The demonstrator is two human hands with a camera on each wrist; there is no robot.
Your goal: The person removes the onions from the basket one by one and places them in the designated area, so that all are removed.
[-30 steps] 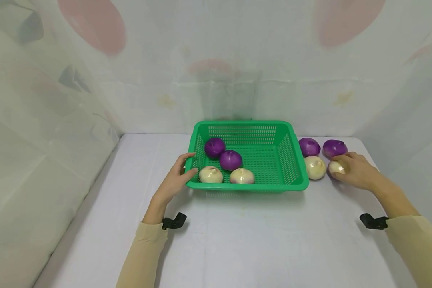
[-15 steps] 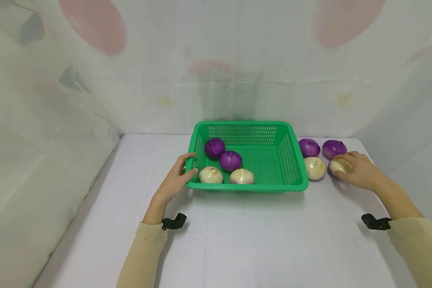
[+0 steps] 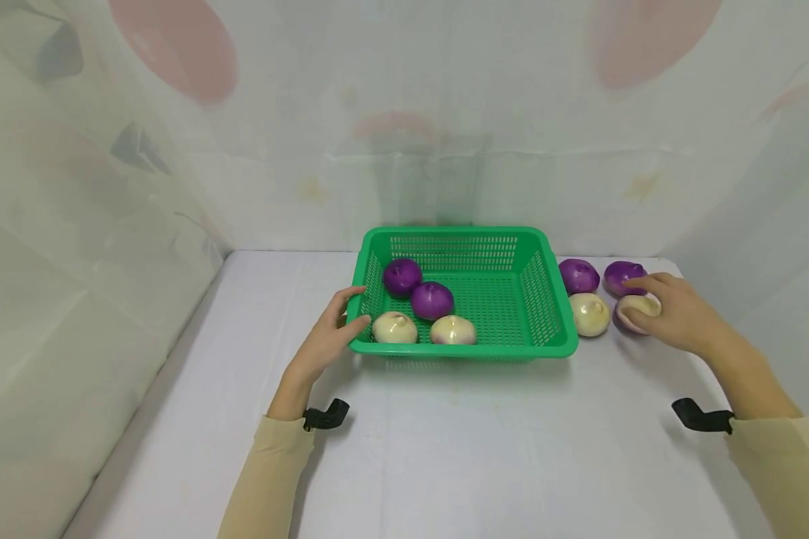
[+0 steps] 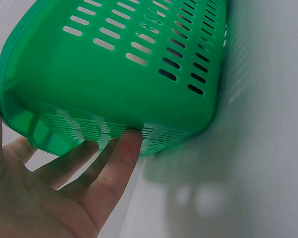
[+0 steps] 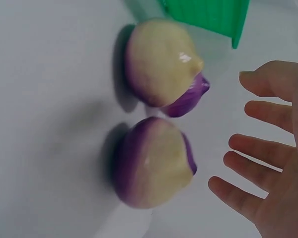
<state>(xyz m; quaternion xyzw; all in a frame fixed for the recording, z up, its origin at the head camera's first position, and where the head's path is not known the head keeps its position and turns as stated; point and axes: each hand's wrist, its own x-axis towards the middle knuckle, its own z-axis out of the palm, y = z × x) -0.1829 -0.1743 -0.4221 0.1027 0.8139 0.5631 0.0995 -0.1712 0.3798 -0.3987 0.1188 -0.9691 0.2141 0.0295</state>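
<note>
- Left hand [image 3: 328,338] — fingers straight, resting against the near-left corner of the green basket [image 3: 542,247], which sits mid-table holding four onions.
- Right hand [image 3: 674,318] — fingers spread, gripping nothing, just beside a white onion [image 3: 637,311] on the table right of the basket.

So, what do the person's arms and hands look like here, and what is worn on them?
Both arms wear long beige sleeves, the left sleeve and the right sleeve, each ending at the wrist. A small black camera mount sits at each wrist, the left mount and the right mount. The left hand and the right hand are bare: no gloves, rings or watch show.
</note>
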